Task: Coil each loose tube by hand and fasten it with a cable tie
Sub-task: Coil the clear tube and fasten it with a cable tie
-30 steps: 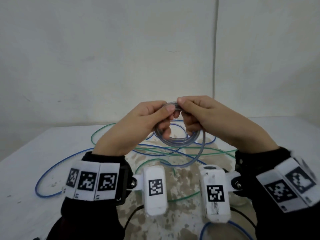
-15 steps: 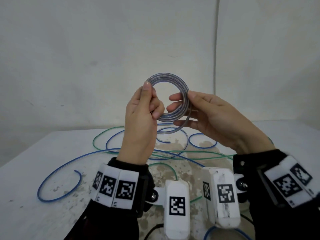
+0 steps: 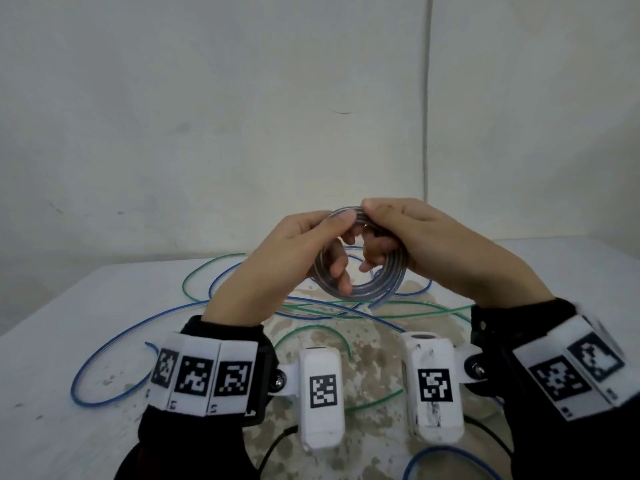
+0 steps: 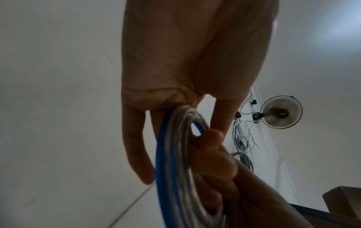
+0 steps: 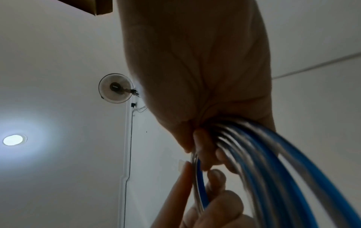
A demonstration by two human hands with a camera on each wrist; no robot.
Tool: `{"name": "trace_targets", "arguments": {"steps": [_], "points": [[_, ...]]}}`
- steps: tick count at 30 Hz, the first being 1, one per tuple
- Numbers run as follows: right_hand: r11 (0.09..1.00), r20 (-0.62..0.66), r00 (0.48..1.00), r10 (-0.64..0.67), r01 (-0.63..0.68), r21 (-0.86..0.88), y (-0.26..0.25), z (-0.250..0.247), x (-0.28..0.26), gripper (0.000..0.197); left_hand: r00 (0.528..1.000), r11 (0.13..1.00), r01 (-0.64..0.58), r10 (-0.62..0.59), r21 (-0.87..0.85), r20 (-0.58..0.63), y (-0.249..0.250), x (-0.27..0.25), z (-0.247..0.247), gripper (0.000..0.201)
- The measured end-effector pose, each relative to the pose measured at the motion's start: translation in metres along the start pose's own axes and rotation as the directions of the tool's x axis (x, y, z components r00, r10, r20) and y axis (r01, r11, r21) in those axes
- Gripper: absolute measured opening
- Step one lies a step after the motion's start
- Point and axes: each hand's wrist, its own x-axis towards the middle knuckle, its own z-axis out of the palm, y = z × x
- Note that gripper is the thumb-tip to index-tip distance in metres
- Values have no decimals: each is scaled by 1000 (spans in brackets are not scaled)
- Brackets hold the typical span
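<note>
The coiled tube, several clear, blue-tinted loops stacked into one ring, hangs above the table, pinched at its 12 o'clock by both hands: left hand curled round its 10 o'clock side, right hand gripping at 1 o'clock. Loose blue tubes and green tubes sprawl on the table underneath. No readable writing shows; the wrist markers carry only black-and-white square patterns.

Glossy, see-through plastic tubing coiled at centre — thin smooth blue tube at 8 o'clock — on a matt, stained, rough-looking white table.
</note>
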Motion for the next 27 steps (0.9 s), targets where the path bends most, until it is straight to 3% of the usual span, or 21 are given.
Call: {"name": "trace_targets", "arguments": {"steps": [5, 9, 11, 13, 17, 24, 27], "points": [[994, -88, 992, 89, -94, -60, 2, 10, 2, 18, 999, 996, 26, -27, 88, 17, 0, -4, -2, 12], [979, -74, 988, 137, -147, -142, 1, 16, 4, 57, 999, 994, 35, -37, 105, 14, -1, -3, 6, 6], [985, -37, 989, 146, -149, -92, 3, 16, 6, 70, 999, 990, -9, 15, 143, -43, -2, -1, 9, 11], [992, -50, 991, 123, -123, 3, 6, 15, 9, 64, 989, 988, -68, 85, 139, -123, -1, 0, 12, 13], [984, -107, 992, 73, -54, 172, 7, 12, 10, 32, 945, 984, -175, 172, 15, -280, 1, 2, 12, 14], [960, -10, 997, 75, -69, 270, 8, 12, 11, 39, 820, 937, -317, 193, -148, -538, 0, 7, 8, 20], [961, -50, 998, 41, -26, 276, 8, 12, 12, 36, 859, 922, -292, 136, -253, -494, 0, 8, 9, 23]]}}
